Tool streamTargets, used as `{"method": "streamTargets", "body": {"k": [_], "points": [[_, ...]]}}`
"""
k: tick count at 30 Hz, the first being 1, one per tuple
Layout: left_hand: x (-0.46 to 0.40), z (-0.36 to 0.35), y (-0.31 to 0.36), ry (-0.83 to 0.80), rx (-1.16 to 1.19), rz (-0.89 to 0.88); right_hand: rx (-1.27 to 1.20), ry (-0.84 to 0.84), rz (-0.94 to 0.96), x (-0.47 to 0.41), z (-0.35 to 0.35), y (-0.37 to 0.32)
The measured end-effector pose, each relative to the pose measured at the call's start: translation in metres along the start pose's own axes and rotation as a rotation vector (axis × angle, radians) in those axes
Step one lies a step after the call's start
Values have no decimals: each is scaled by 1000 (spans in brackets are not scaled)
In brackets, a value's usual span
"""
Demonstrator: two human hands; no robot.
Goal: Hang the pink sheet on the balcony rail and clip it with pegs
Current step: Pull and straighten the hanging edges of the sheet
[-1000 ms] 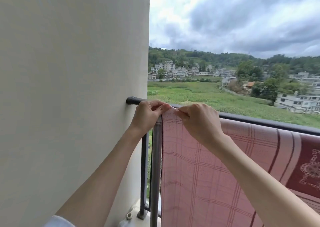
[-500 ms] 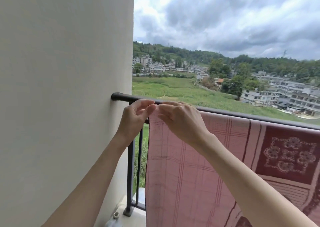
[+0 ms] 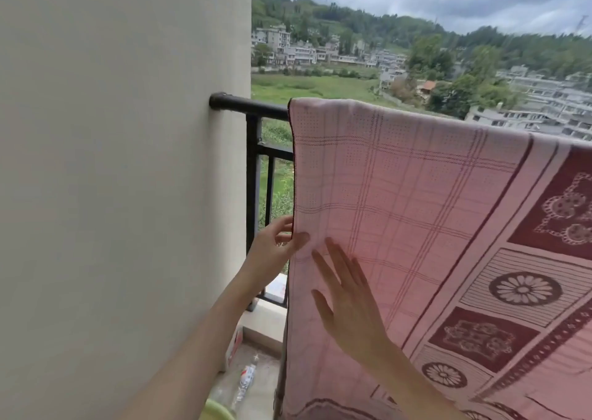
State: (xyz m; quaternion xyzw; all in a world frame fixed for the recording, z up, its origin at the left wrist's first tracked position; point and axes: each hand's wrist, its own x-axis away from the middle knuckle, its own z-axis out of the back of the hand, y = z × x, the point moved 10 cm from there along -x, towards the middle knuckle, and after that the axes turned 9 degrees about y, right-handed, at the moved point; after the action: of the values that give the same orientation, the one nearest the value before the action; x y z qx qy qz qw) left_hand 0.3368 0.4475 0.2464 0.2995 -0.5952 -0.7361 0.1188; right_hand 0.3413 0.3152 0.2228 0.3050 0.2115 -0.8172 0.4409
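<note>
The wall (image 3: 121, 195) fills the nine o'clock side. The pink sheet (image 3: 416, 211) hangs over the balcony rail (image 3: 246, 107) from twelve to three o'clock, no pegs visible. Both hands have dropped from the top corner at the rail, so the draping looks done and smoothing is under way. The right hand (image 3: 349, 304) lies flat, fingers spread, on the cloth; the left hand (image 3: 275, 243) pinches its side edge. A green container's rim (image 3: 217, 411) shows at six o'clock; its contents are hidden.

No readable text, labels, brands or numbers appear anywhere. The plastic bottle (image 3: 246, 379) on the floor below the balcony rail (image 3: 250, 107) has a label, too blurred to read.
</note>
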Motion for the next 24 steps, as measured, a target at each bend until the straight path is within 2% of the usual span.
{"method": "streamTargets", "body": {"k": [7, 11, 14, 17, 22, 24], "points": [[65, -4, -155, 177, 7, 263, -126, -368, -241, 138, -112, 48], [123, -26, -252, 160, 10, 398, -218, -497, -433, 226, -172, 81], [156, -58, -313, 92, -19, 426, -359, -619, -641, 295, -222, 104], [179, -92, -372, 42, -75, 428, -506, -656, -927, 362, -271, 135], [238, -115, -487, 243, -152, 450, -742, -755, -1279, 475, -356, 160], [265, -122, -542, 307, -180, 475, -898, -724, -1470, 524, -395, 161]]}}
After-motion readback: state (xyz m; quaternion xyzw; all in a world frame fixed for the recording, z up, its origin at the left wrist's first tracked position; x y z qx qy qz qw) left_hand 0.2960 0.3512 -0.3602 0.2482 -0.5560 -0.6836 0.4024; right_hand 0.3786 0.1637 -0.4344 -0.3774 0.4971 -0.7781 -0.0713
